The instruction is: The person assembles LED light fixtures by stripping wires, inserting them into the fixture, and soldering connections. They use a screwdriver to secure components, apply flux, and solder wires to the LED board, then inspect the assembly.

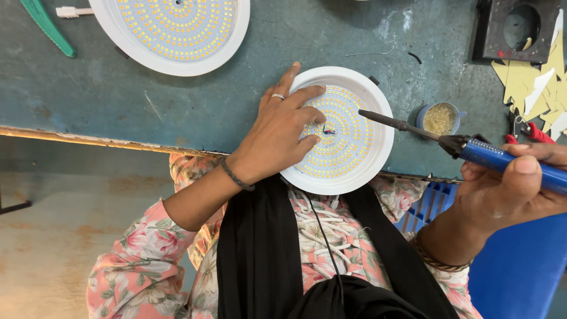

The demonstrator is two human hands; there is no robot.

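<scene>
Left hand [282, 134] lay flat, fingers spread, pinning the round white LED panel light [344, 131]. Right hand [512, 188] was fisted around 1 blue-handled soldering iron [466, 145], its long axis aimed left, tip over the panel's rim, short of the centre wires.

The left hand [282, 131] covers the left part of the round white LED panel [348, 127], hiding the diodes beneath the palm and fingers, and the panel's near rim overhangs the table edge [106, 140]. The blue soldering iron [472, 150] runs off the right border, its handle end and cord unseen, and the right hand [508, 192] is partly cut off there too. A second LED panel [174, 29] is cropped by the top border. A green tool [47, 26] at top left shows only in part. The contents of the small blue cup [440, 118] are too small to identify.
</scene>
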